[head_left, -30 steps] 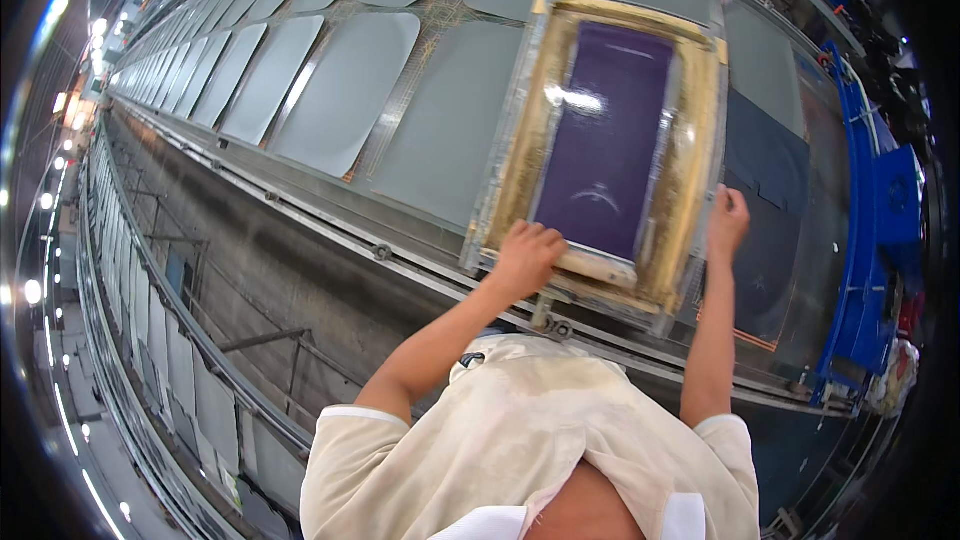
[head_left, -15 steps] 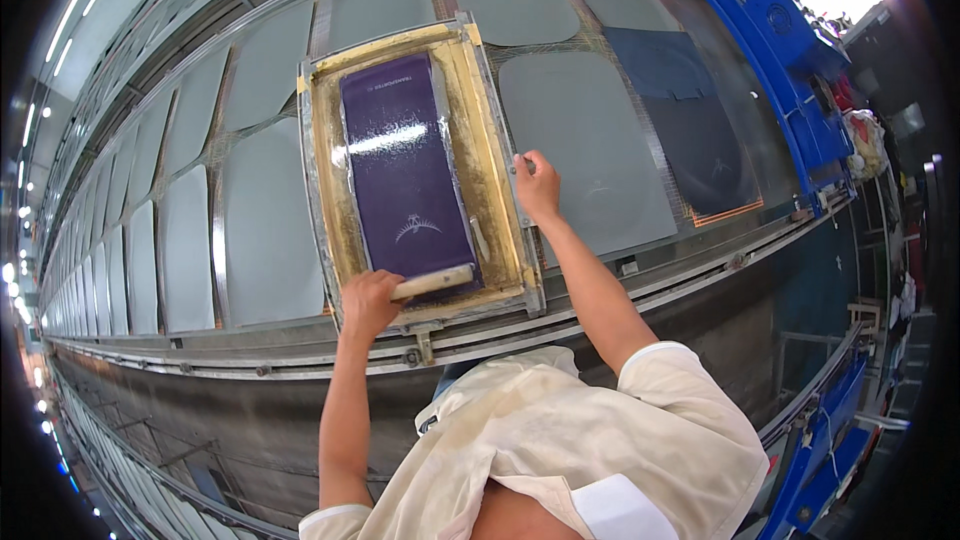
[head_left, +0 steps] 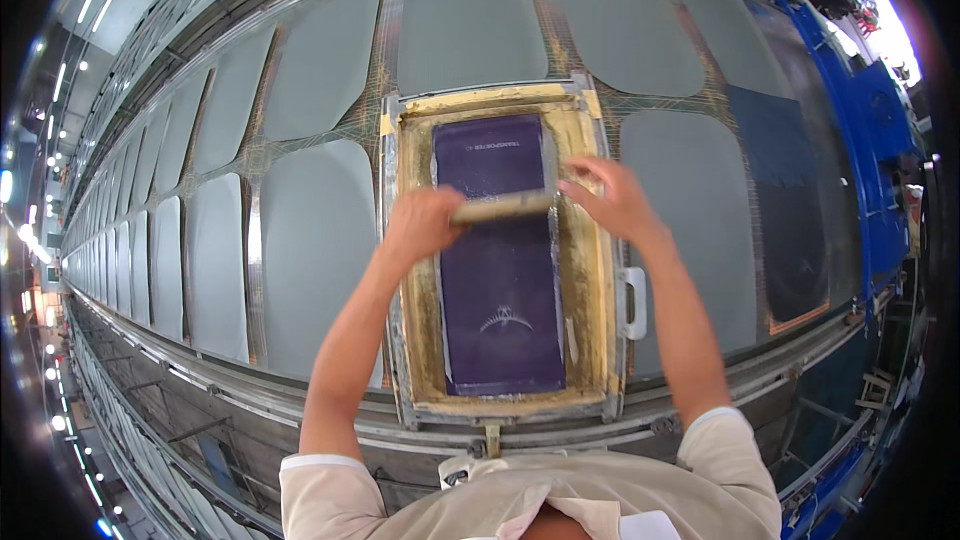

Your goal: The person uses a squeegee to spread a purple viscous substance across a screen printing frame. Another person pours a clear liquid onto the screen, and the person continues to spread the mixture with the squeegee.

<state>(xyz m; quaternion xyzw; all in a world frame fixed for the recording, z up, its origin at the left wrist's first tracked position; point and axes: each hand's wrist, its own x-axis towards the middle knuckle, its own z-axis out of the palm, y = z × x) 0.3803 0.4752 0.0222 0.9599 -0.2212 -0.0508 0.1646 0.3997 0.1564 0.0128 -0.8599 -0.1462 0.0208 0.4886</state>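
Note:
A screen-printing frame (head_left: 612, 360) with yellowed inner edges lies on the long table in front of me. Its purple mesh window (head_left: 500, 270) carries a small pale emblem near its close end. My left hand (head_left: 422, 223) is closed round the left end of a squeegee (head_left: 508, 206), which lies crosswise over the upper half of the window. By the squeegee's right end is my right hand (head_left: 610, 202), fingers apart; whether a fingertip touches it I cannot tell. A white handle (head_left: 634, 303) sticks out from the frame's right side, below my right forearm.
Grey rounded panels (head_left: 318, 250) lie in two rows along the table, and a dark blue panel (head_left: 785, 200) is to the right. Blue machinery (head_left: 885, 180) stands at the table's right end. A metal rail (head_left: 690, 420) runs along the near edge.
The squeegee has gone from the near end of the window to its upper half, with my left hand on it. My right hand has let go of the frame's side and come beside the squeegee.

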